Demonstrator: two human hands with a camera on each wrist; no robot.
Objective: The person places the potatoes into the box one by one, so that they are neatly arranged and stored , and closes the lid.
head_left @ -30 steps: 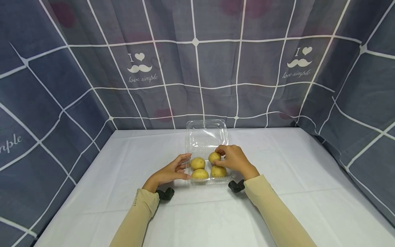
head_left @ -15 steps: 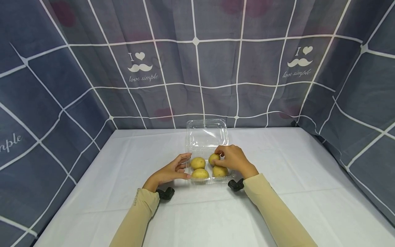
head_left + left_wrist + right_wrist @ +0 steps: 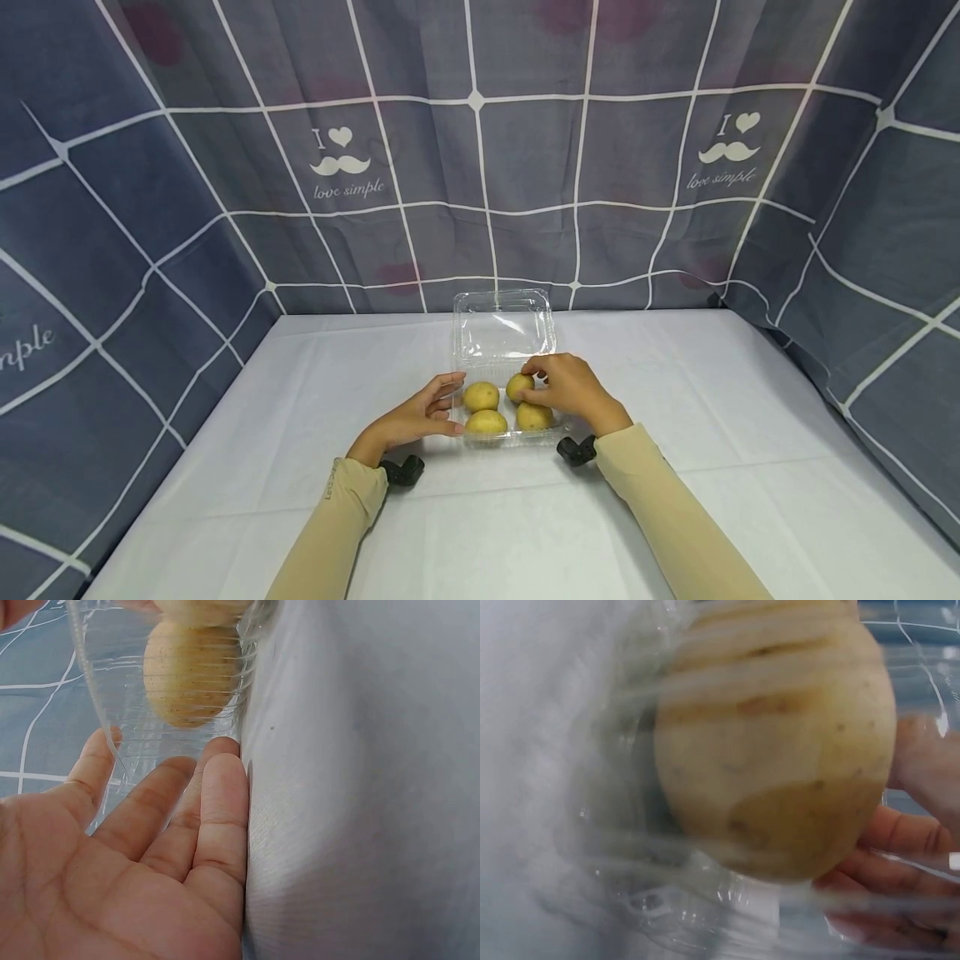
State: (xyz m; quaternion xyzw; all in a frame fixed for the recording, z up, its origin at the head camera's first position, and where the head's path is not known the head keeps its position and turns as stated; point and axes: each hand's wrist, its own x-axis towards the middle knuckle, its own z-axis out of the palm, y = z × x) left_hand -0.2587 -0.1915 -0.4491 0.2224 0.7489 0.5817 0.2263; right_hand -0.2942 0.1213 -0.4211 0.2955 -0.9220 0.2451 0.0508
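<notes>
Several yellow potatoes lie in a clear plastic clamshell box (image 3: 517, 438), two on the left and two on the right. My right hand (image 3: 573, 390) pinches the far right potato (image 3: 519, 387) between thumb and fingers. The near right potato (image 3: 535, 417) sits just below that hand; in the right wrist view a potato (image 3: 780, 742) fills the middle behind the clear wall, fingers beyond it. My left hand (image 3: 417, 415) rests at the box's left side with fingers extended. Through that wall the left wrist view shows a potato (image 3: 191, 675) close past the fingertips.
The clear lid (image 3: 502, 329) stands raised at the back of the box. A white cloth (image 3: 480, 525) covers the table. Grey checked curtains (image 3: 532, 158) hang behind it and on both sides. A black wrist camera (image 3: 403, 471) sits below the left hand.
The near right potato has shifted slightly to the right. The potato in my right hand has moved a little down and left. The left hand has stayed in place.
</notes>
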